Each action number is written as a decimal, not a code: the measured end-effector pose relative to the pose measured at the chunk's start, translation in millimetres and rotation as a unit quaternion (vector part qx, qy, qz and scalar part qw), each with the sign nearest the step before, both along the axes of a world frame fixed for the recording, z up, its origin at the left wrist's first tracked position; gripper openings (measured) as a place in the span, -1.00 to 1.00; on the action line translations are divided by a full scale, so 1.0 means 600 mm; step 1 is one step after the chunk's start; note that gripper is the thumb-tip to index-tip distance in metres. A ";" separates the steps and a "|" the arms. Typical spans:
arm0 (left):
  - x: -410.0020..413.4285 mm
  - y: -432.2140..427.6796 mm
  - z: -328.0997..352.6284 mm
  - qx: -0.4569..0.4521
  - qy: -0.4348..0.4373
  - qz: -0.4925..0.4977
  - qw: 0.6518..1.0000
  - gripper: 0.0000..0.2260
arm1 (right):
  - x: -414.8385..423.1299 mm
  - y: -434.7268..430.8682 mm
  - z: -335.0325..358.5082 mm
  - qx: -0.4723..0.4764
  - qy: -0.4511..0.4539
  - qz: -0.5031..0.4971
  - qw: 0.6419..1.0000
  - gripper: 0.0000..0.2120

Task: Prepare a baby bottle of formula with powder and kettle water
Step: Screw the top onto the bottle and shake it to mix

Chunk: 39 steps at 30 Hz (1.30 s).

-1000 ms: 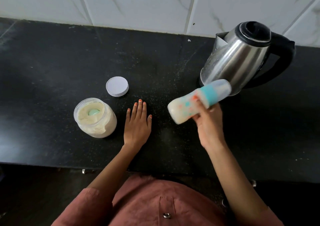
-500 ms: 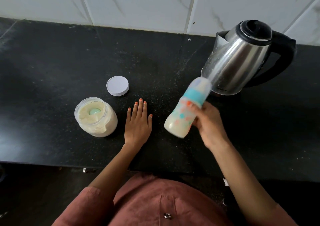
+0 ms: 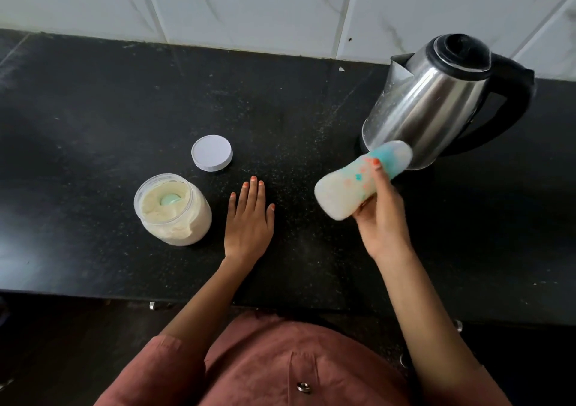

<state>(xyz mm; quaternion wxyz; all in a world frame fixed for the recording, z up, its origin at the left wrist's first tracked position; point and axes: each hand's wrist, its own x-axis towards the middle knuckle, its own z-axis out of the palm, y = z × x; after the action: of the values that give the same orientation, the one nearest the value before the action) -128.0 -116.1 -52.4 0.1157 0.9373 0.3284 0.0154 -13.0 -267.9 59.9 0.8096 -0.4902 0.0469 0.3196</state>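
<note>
My right hand (image 3: 381, 218) grips a baby bottle (image 3: 349, 187) filled with milky formula, with a teal collar and a clear cap. The bottle is blurred and tilted, cap end pointing up right toward the steel kettle (image 3: 436, 103). My left hand (image 3: 249, 218) lies flat on the black counter (image 3: 93, 109), fingers straight, holding nothing. To its left stands the open jar of formula powder (image 3: 174, 210) with a teal scoop sunk in the powder. The jar's white lid (image 3: 212, 153) lies on the counter behind my left hand.
The kettle with a black lid and handle stands at the back right, close behind the bottle. A white tiled wall (image 3: 280, 6) runs behind the counter. The counter's front edge is just in front of my body.
The bottle has swung from tilted to nearly upright and back to tilted in my right hand, and it is blurred. My left hand and the jar have stayed still.
</note>
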 end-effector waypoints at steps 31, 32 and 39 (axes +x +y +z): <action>0.000 -0.001 0.003 0.003 -0.001 0.000 1.000 -0.52 | -0.008 0.022 0.011 -0.022 -0.054 -0.010 0.998 -0.62; 0.000 -0.001 0.003 0.003 0.001 0.000 1.000 -0.52 | -0.017 0.021 0.005 -0.057 -0.090 0.024 0.994 -0.61; 0.001 0.001 0.000 0.005 -0.005 -0.002 1.000 -0.52 | 0.008 0.012 0.017 -0.031 -0.082 -0.032 0.996 -0.54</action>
<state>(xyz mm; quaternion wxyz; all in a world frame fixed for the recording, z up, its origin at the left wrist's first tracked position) -127.1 -115.7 -52.3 0.1129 0.9384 0.3260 0.0214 -8.2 -260.5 70.1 0.8051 -0.5375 0.0063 0.2506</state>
